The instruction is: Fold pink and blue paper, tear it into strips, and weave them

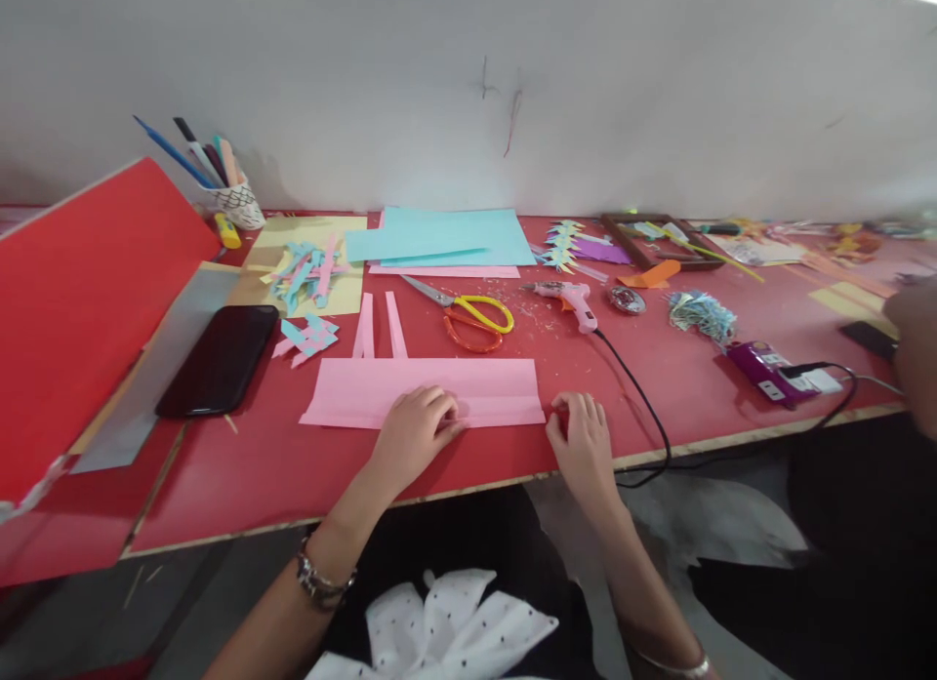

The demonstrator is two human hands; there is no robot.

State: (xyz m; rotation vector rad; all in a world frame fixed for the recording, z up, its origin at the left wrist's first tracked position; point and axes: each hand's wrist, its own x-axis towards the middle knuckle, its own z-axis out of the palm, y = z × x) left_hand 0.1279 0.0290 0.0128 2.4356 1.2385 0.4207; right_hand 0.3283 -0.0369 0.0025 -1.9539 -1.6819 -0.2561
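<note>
Nearest us, at bottom centre, is white spotted cloth (431,621). Above it, our left hand (414,426) rests on the creased pink sheet (498,380) just below mid-frame, its grip narrow but unclosed. Our right hand (582,434) curls beside the sheet's right end; whether its grip holds anything, we cannot tell.

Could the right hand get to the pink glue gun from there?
Probably yes: nothing seems to stand between the right hand and the pink glue gun, and the black cord curves off to the hand's right.
</note>
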